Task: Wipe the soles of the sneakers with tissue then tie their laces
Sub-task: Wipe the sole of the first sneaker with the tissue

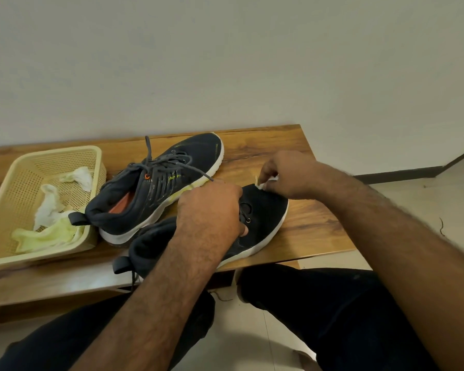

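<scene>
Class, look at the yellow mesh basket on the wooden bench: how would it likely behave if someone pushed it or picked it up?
The basket is probably light: thin perforated plastic holding only crumpled tissues. On the smooth wooden bench it would likely slide rather than tip, being low and wide. Its walls may flex a little when gripped.

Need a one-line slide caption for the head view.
Left hand grips the near sneaker while right hand pinches tissue at its toe.

Home interior: wooden bench [279, 145], tiled floor [413, 199].
</scene>
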